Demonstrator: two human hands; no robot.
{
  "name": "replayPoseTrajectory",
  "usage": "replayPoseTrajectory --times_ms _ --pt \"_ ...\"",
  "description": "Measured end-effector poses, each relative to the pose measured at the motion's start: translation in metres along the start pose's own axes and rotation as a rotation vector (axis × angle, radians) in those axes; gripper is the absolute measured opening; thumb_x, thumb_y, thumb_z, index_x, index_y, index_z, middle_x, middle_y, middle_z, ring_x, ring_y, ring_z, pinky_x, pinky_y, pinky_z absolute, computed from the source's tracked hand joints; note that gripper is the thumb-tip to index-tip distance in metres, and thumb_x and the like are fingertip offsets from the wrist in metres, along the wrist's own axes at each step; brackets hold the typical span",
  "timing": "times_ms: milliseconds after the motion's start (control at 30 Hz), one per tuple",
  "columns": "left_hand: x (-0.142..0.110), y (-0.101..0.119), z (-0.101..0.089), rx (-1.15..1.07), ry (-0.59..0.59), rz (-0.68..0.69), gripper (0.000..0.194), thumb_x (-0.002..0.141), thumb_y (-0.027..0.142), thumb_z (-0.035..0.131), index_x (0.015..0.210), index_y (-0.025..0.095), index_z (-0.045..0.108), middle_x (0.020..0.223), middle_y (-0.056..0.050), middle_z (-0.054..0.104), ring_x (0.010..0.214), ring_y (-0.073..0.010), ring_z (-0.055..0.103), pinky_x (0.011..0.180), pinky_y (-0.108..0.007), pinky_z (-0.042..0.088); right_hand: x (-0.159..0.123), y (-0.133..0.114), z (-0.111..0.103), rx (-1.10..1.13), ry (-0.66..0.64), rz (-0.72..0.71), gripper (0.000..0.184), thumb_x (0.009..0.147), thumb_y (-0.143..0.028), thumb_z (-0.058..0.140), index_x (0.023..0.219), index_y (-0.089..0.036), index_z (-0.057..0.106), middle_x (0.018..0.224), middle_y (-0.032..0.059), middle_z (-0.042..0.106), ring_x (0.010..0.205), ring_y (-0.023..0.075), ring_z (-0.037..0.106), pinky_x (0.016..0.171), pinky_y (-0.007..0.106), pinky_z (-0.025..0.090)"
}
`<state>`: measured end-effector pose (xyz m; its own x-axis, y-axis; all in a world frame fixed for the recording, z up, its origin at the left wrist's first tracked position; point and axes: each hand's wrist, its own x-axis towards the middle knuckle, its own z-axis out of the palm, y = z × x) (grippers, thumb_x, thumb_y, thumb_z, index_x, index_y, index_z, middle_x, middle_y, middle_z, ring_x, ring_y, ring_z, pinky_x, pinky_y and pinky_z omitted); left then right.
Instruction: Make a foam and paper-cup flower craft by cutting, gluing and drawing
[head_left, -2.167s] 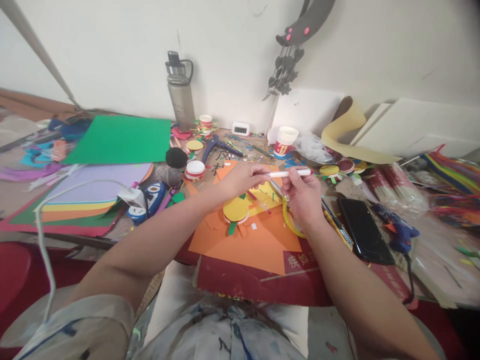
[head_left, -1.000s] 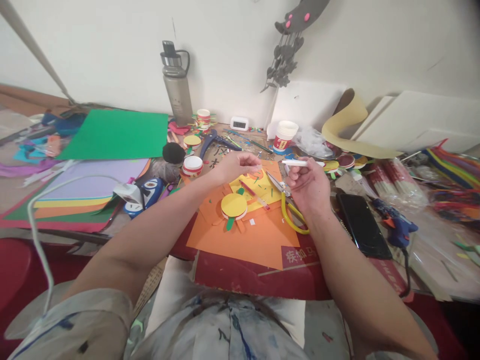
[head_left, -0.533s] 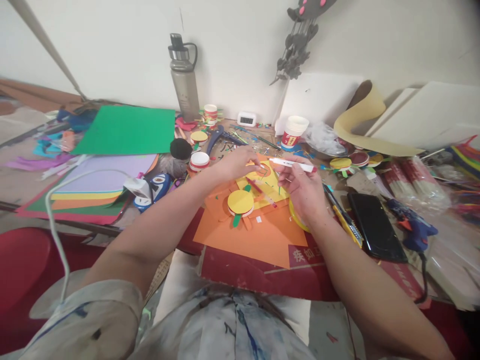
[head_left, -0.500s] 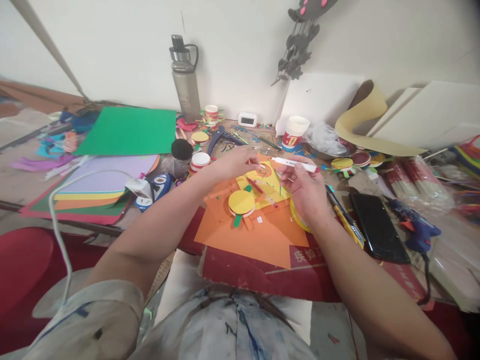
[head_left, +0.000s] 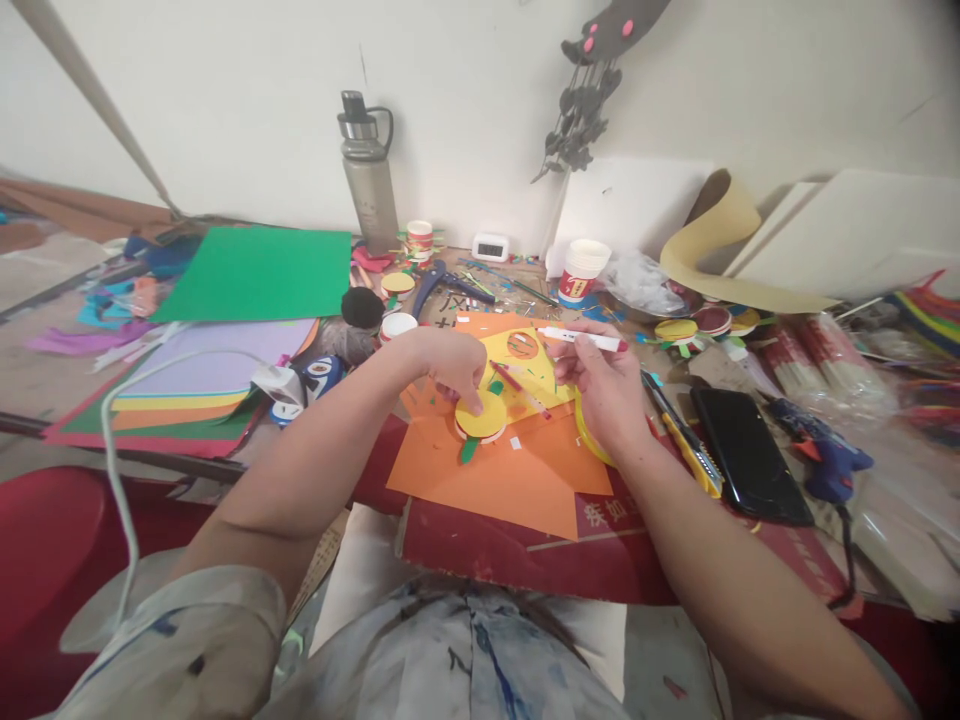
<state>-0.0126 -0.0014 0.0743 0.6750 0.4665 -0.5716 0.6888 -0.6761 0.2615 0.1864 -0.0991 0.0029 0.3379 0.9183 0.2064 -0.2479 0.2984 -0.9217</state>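
From my seat, I saw two risks. The right hand had the white marker pinched between thumb and fingers, thin end pointing left; I could not make out whether the nib was bare. If it was, a dip of the wrist might have streaked the yellow paper below. The other worry was pressure: a fingertip of the left hand rested on the yellow-topped paper toy, and a hard or sideways push could have dented it or sent it sliding over the orange paper. The red pen, close on its far right, might have been knocked too.

The toy sat just nearer than the left hand and slightly to its right, its green strip towards the near side. The hand's other fingers were curled; whether they gripped anything, I could not tell. From the right hand, the toy lay left and nearer, well apart.
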Motion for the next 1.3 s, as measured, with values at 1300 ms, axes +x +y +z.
replayPoseTrajectory --times_ms 1300 --pt "-0.019 0.049 0.015 0.09 0.118 0.086 0.034 0.065 0.041 0.093 0.082 0.02 0.072 0.089 -0.006 0.078 0.075 -0.0223 0.065 0.065 -0.033 0.033 0.003 -0.013 0.001 -0.009 0.125 -0.151 0.037 0.082 -0.052 0.088 0.094 -0.028 0.063 0.071 -0.0053 0.074 0.055 0.0106 0.058 0.054 0.022 0.046"
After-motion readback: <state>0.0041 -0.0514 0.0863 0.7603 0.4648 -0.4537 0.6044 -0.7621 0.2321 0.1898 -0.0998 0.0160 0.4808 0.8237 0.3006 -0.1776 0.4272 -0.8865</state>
